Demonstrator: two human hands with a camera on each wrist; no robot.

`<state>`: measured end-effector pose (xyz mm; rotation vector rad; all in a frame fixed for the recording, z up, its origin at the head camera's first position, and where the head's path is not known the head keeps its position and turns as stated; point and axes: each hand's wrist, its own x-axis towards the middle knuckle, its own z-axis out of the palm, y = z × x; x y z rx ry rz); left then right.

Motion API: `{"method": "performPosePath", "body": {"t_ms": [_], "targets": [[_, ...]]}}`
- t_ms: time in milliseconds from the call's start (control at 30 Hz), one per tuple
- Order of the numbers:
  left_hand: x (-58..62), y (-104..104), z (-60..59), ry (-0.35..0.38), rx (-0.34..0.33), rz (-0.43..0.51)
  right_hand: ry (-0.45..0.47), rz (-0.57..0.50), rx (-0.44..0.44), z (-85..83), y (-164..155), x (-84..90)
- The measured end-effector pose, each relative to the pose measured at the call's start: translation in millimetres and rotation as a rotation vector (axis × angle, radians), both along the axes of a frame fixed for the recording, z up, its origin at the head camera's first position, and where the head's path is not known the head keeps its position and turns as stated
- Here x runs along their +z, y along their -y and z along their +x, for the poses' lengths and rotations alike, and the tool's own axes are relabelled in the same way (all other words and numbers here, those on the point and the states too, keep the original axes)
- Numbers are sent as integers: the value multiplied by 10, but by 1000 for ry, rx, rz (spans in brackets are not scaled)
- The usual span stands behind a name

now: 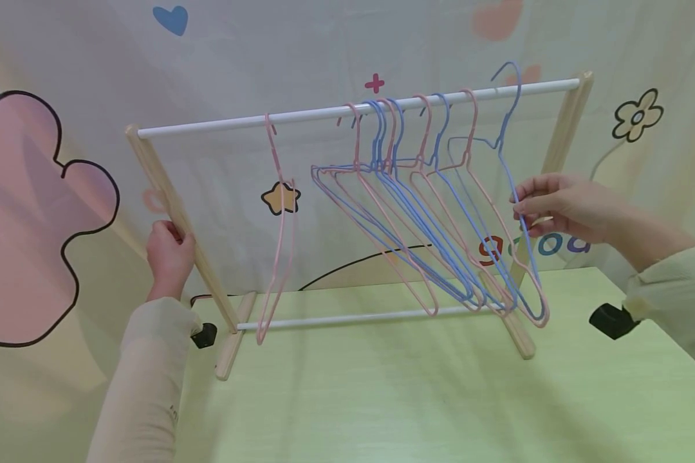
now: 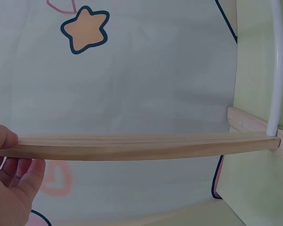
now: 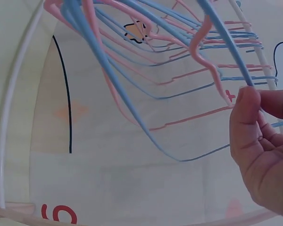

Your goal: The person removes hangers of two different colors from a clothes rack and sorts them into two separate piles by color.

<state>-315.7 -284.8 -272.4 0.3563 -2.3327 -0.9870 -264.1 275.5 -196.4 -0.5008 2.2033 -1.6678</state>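
At the rack (image 1: 174,206), the left hand (image 1: 168,257) grips its post; the right hand (image 1: 556,206) pinches a blue hanger (image 1: 512,173).

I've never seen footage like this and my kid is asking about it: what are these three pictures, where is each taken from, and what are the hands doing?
No machine here: a person wears three cameras. The wide picture comes from the head, the other two from the wrists. On the pale green table stands a small wooden rack with a white top rail. Pink and blue wire hangers hang in a bunch from it, and one pink hanger hangs apart. The left hand grips the rack's left post; its wrist view shows that post up close. The right hand pinches the blue hanger nearest the right end, whose hook is above the rail.
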Motion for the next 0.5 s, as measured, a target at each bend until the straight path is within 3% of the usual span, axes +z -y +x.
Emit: {"method": "performPosePath", "body": {"t_ms": [267, 500], "targets": [[-7, -15, 3, 3, -3, -12, -118, 102, 29, 95, -186, 83], [-3, -4, 11, 5, -5, -25, -238, 361, -99, 241, -448, 73]]}}
